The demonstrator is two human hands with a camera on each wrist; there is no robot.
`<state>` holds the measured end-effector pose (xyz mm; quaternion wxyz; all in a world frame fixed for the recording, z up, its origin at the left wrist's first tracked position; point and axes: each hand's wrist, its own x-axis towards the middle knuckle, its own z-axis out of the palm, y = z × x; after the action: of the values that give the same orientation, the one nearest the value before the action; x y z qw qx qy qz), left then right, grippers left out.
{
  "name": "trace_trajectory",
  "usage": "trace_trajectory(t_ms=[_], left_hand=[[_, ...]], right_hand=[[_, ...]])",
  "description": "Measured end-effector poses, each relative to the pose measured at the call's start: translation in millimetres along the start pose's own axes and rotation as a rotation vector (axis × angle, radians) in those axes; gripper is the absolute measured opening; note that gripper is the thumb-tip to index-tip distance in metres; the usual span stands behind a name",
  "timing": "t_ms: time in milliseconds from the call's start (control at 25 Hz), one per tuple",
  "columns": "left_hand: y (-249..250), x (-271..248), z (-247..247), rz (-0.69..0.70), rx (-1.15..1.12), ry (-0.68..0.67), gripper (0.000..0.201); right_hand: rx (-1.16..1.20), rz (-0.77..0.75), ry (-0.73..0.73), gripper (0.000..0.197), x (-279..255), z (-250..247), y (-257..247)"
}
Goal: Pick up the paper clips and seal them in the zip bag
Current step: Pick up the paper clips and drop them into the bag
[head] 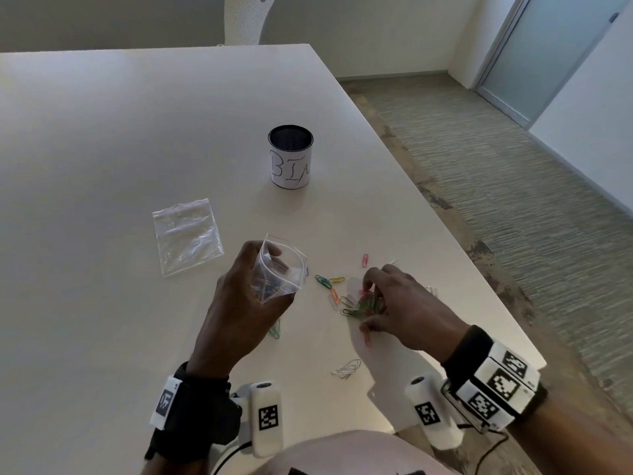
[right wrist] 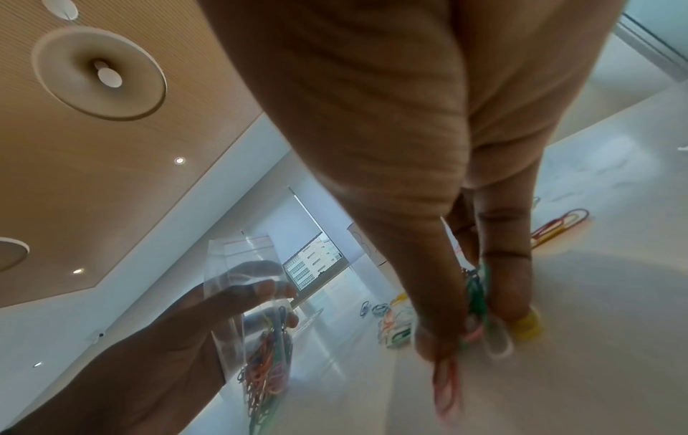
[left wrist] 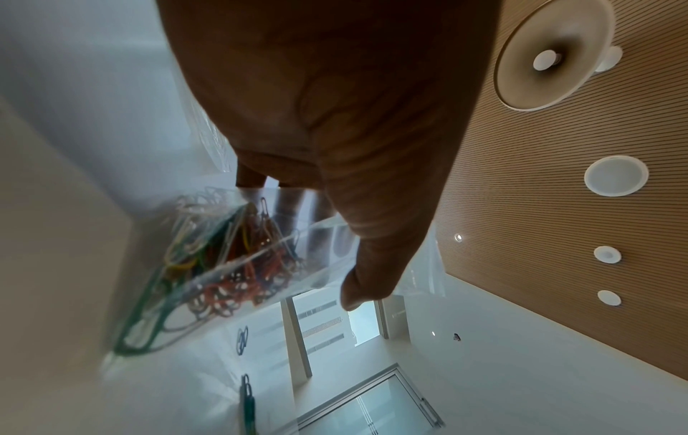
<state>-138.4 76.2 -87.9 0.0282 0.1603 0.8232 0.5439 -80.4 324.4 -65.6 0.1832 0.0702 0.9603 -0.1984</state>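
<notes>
At the centre of the head view the left hand (head: pixel 239 303) holds a zip bag (head: pixel 279 272) up off the table (head: pixel 102 149), its fingers and thumb curled round the bag's lower half. The bag's mouth stands open at the top, and a bunch of coloured clips (left wrist: pixel 223 265) sits inside it, plain in the left wrist view. Right of centre the right hand (head: pixel 404 303) reaches down to the table, its fingertips pinched together on a cluster of mostly green paper clips (head: pixel 366 305). More loose clips (head: pixel 329 286) lie scattered between the two hands, and a few pale ones (head: pixel 347 368) lie lower down. A second bag (head: pixel 186 236) lies flat at centre left. Above centre stands a cup (head: pixel 290 157) with a handwritten label.
</notes>
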Motion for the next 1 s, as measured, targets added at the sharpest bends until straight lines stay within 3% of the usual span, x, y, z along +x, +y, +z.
trace_trajectory(t_ms=[120, 280, 440, 560, 800, 1000], left_hand=[[0, -1, 0, 0.005, 0.004, 0.004, 0.046], [-1, -1, -1, 0.006, 0.005, -0.005, 0.047], [-1, 0, -1, 0.012, 0.008, -0.018, 0.048], [-1, 0, -1, 0.001, 0.000, -0.014, 0.047], [0, 1, -1, 0.001, -0.009, -0.033, 0.047], [2, 3, -2, 0.001, -0.024, -0.044, 0.049]], right_hand=[[0.038, -0.036, 0.085, 0.029, 7, 3, -5], [0.023, -0.100, 0.100, 0.034, 8, 10, -13], [-0.040, -0.187, 0.144, 0.007, 14, 14, -20], [-0.026, -0.170, 0.141, 0.007, 22, 4, -18], [0.322, -0.160, 0.128, 0.007, 23, -41, -23], [0.608, -0.366, 0.234, 0.010, 3, -69, -66]])
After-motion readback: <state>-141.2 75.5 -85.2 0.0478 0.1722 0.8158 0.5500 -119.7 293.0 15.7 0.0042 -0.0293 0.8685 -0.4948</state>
